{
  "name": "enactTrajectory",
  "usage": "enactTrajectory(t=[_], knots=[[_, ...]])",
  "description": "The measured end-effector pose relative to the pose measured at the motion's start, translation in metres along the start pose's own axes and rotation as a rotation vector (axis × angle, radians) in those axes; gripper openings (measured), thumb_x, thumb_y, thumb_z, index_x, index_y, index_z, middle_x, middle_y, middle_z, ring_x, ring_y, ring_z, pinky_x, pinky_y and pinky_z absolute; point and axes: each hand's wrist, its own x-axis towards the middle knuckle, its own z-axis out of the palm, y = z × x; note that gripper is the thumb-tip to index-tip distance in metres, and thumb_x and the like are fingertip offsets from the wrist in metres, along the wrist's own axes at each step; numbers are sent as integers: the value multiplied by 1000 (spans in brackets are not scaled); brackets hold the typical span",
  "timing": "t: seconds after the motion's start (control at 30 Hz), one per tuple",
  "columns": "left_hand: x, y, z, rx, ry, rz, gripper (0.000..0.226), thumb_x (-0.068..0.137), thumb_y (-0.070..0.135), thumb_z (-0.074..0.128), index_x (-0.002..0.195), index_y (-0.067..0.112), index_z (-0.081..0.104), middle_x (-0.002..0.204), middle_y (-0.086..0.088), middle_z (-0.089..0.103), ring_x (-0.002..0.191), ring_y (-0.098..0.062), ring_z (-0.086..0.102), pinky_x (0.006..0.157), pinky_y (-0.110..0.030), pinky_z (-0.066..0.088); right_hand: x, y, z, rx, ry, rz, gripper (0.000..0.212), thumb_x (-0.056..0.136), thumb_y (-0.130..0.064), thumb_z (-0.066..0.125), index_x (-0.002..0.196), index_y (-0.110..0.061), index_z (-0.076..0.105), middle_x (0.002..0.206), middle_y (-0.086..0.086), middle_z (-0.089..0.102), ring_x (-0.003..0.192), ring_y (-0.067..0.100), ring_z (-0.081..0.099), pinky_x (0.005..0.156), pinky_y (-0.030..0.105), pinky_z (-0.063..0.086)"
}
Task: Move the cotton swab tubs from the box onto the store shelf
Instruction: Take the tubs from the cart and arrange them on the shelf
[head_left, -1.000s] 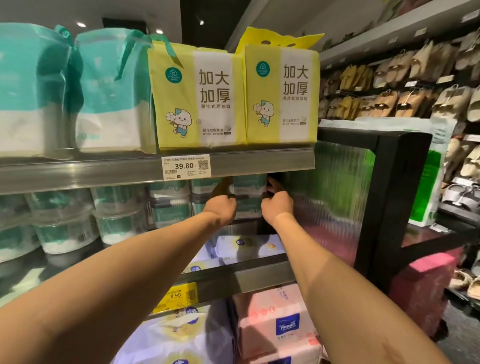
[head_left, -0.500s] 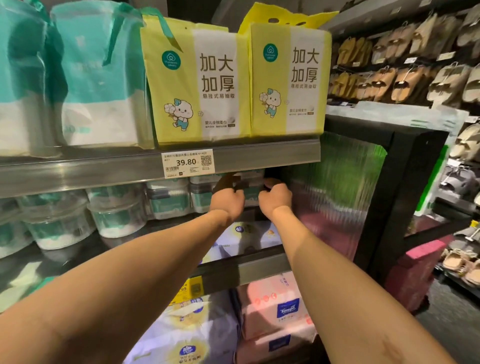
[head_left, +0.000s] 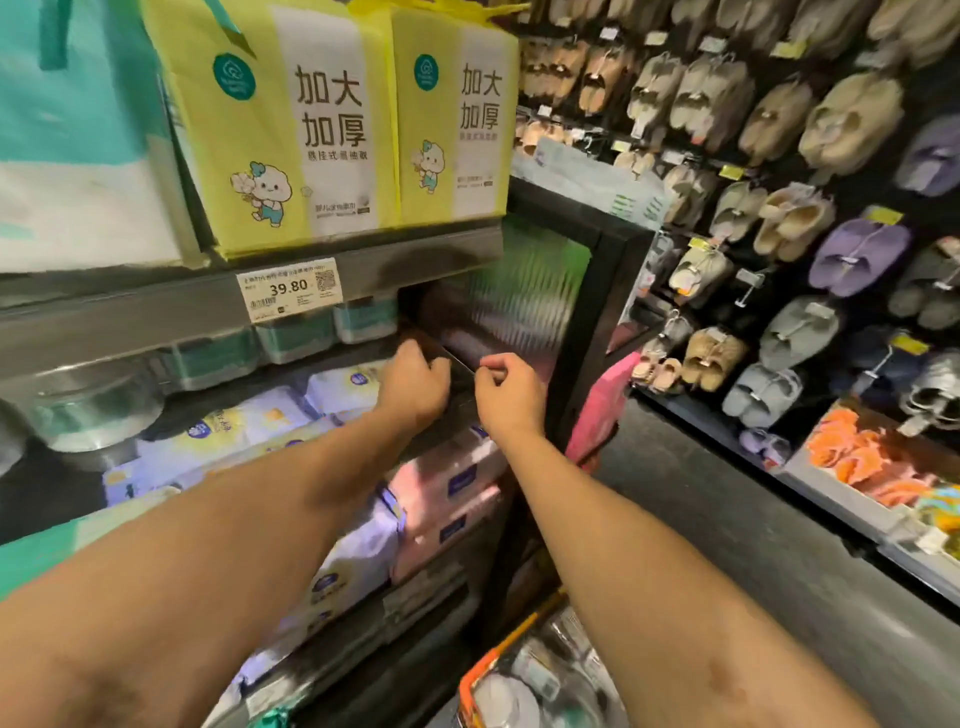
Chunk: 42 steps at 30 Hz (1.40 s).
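Currently holds left hand (head_left: 415, 382) at lip of shelf (head_left: 460, 371), fingers curled; cannot tell whether grasping anything. Holds right hand (head_left: 511, 397) at its 3 o'clock, clenched, nothing visible inside. Shows cotton swab tubs (head_left: 293, 338) rowed on shelf at 10 o'clock from left hand.

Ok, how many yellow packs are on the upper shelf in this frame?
2. The left pack stands above the 39.80 price tag; the right pack stands beside it, at the right end of the shelf. More may be hidden behind them.
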Motion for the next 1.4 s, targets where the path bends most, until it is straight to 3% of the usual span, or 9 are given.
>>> enactTrajectory(t=[0.1,0.3,0.43,0.67,0.83,1.07,1.2,1.3,1.4], knots=[[-38,-4,14,-60,-118,53,22,94,15,55,115,13,59,77,7,59,87,-25,60,71,-25,33,-40,26,-29,-92,69,98,21,94,-24,61,111,-22,72,106,0,74,102,22,67,87,32,51],[-123,-20,63,-75,-450,100,19,94,18,56,113,17,63,94,-6,69,86,-23,63,80,-30,47,-135,104,-79,-183,176,367,19,91,-24,64,106,-19,74,105,4,76,105,25,69,94,33,51],[-174,-45,122,-109,-667,45,10,78,33,58,87,36,60,89,-14,69,75,-35,66,70,-45,51,-194,161,-120,-224,179,506,16,93,-26,63,103,-18,74,104,5,77,104,25,69,92,31,50],[-253,-44,196,60,-838,63,19,94,20,61,111,15,67,109,-12,71,93,-32,70,82,-31,51,-265,263,-176,-314,163,742,27,93,-29,52,82,-11,68,102,13,74,103,34,66,71,28,41],[-280,-64,273,132,-1010,-27,19,84,39,59,90,21,58,92,-17,73,90,-40,70,78,-44,56,-285,335,-205,-443,22,812,32,103,-8,41,125,-6,64,123,15,66,114,30,63,88,39,53],[-313,-81,393,277,-1136,-150,14,87,34,60,97,26,62,92,-9,69,93,-37,70,84,-48,59,-280,442,-256,-373,40,1067,24,101,-22,47,109,-12,68,100,5,66,97,23,64,73,25,40],[-332,-98,463,307,-1210,-271,40,76,51,62,105,23,62,104,-21,71,99,-47,67,85,-51,55,-265,504,-284,-329,77,1155,23,98,-23,52,112,-10,65,109,10,67,105,28,63,82,29,45],[-347,-110,517,435,-1240,-215,47,88,44,63,124,14,64,118,-17,70,109,-37,65,89,-34,49,-252,558,-298,-316,99,1278,30,101,-27,51,123,-9,63,123,11,65,118,29,59,90,29,42],[-354,-112,537,403,-1177,-136,79,73,57,53,125,-2,62,118,-27,65,111,-42,63,93,-39,48,-244,584,-301,-309,105,1303,35,103,-26,46,130,-7,58,129,14,64,121,30,59,91,34,44]])
